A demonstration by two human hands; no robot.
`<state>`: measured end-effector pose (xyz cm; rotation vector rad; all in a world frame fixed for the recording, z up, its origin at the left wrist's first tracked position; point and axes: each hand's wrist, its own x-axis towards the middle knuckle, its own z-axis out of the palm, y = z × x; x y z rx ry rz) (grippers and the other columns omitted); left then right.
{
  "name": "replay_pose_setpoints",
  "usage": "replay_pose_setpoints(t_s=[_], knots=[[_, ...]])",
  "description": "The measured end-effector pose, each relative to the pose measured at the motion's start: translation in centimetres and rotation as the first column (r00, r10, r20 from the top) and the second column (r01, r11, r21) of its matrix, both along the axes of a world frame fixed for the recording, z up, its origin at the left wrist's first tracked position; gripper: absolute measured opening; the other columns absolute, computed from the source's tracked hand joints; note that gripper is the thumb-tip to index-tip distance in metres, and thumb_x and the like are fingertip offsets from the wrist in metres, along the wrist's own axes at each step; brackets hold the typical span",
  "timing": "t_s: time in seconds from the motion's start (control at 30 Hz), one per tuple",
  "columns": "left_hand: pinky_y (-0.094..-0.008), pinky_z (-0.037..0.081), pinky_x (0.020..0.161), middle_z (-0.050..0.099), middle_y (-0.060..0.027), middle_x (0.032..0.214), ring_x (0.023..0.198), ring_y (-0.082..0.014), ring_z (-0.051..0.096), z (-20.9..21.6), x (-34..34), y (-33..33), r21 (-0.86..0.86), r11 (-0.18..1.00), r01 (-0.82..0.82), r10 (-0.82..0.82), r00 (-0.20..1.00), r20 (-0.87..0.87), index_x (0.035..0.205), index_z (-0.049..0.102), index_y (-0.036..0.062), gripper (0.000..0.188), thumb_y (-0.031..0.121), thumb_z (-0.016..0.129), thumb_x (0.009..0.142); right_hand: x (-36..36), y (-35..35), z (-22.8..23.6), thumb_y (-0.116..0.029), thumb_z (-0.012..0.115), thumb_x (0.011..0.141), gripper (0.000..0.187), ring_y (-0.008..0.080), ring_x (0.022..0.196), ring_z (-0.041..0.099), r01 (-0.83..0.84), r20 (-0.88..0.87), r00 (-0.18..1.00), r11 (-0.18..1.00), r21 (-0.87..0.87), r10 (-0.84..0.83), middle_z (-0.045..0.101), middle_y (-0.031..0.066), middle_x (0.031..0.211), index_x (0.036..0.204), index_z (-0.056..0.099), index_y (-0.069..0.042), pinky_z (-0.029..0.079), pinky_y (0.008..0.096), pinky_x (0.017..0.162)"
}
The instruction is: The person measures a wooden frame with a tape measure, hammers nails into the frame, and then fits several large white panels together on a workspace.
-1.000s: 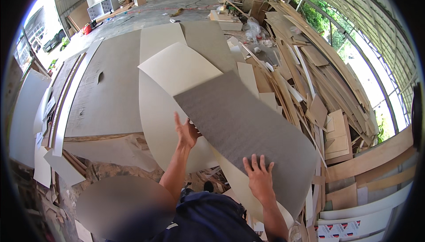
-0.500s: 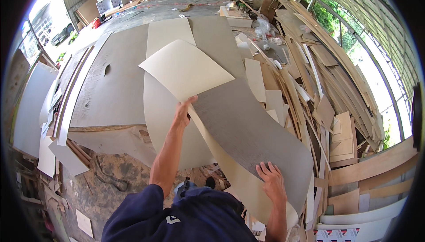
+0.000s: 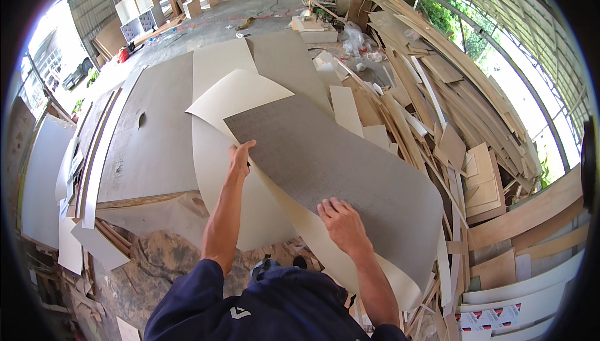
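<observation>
A large flexible laminate sheet (image 3: 350,153) is curled over on itself, its grey-brown back uppermost and its cream face showing below and at the far end. My left hand (image 3: 240,157) pinches its near left edge, thumb on top. Palm down, my right hand (image 3: 342,225) rests on the grey back close to the near edge, fingers laid along the surface. Beneath lies another pale sheet (image 3: 209,153), spread across a broad grey panel (image 3: 156,128) with a dark leaf-like mark.
Stacked boards and offcuts (image 3: 481,116) line the right side. Long strips and panels (image 3: 47,178) lean at the left. Scraps and dust cover the floor (image 3: 162,247) near my feet. Clear plastic wrap (image 3: 355,40) and cabinets (image 3: 140,19) stand farther back.
My right hand has slid left and farther out along the sheet. The grey back has rolled farther over the cream face, and my left hand has shifted slightly left.
</observation>
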<state>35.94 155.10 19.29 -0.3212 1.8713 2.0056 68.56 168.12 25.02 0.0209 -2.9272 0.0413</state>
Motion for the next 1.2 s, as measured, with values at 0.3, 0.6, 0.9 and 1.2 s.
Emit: replay_pose_setpoints(t_s=[0.3, 0.6, 0.9, 1.2], knots=[[-0.0356, 0.048, 0.081, 0.06, -0.0189, 0.106, 0.096, -0.0251, 0.059, -3.1, -1.0, -0.1, 0.21, 0.963, -0.168, 0.196, 0.973, -0.122, 0.112, 0.053, -0.0089, 0.042, 0.011, 0.072, 0.08, 6.1, -11.1, -5.5, -0.029, 0.061, 0.088, 0.043, 0.0265, 0.111, 0.06, -0.185, -0.12, 0.982, 0.591, -0.785, 0.148, 0.067, 0.0126, 0.113, 0.12, 0.062, -0.001, 0.046, 0.0398, 0.093], [-0.0304, 0.046, 0.071, 0.058, -0.0074, 0.089, 0.084, -0.0158, 0.054, 1.3, 8.0, 3.0, 0.366, 0.927, -0.08, 0.211, 0.919, -0.334, 0.096, 0.057, -0.0043, 0.023, 0.009, 0.069, 0.081, 5.6, -8.4, -9.7, -0.068, 0.064, 0.079, 0.099, 0.0355, 0.137, 0.035, -0.68, 0.402, 0.648, -0.729, -0.077, -0.647, 0.031, 0.0175, 0.15, 0.147, 0.029, -0.006, 0.03, 0.0574, 0.112], [-0.0374, 0.049, 0.081, 0.061, -0.0125, 0.106, 0.091, -0.0223, 0.061, 0.1, 16.7, -3.3, 0.236, 0.97, 0.058, -0.073, 0.996, 0.055, 0.114, 0.054, -0.0031, 0.043, 0.0, 0.072, 0.075, 7.8, 2.6, -13.6, -0.066, 0.065, 0.08, 0.081, 0.0324, 0.127, 0.044, -0.608, 0.482, 0.257, -0.528, -0.593, -0.838, 0.045, 0.0099, 0.142, 0.139, 0.045, -0.014, 0.041, 0.0541, 0.103], [-0.0381, 0.05, 0.087, 0.065, -0.0138, 0.105, 0.099, -0.0242, 0.061, 4.2, 19.8, -4.4, 0.186, 0.923, 0.336, -0.246, 0.89, -0.385, 0.114, 0.057, -0.0026, 0.039, 0.004, 0.072, 0.078, 8.7, 4.1, -11.6, -0.057, 0.06, 0.084, 0.084, 0.0332, 0.125, 0.049, -0.624, 0.034, 0.306, -0.227, -0.748, -0.952, 0.046, 0.0111, 0.142, 0.149, 0.025, -0.018, 0.04, 0.0576, 0.104]])
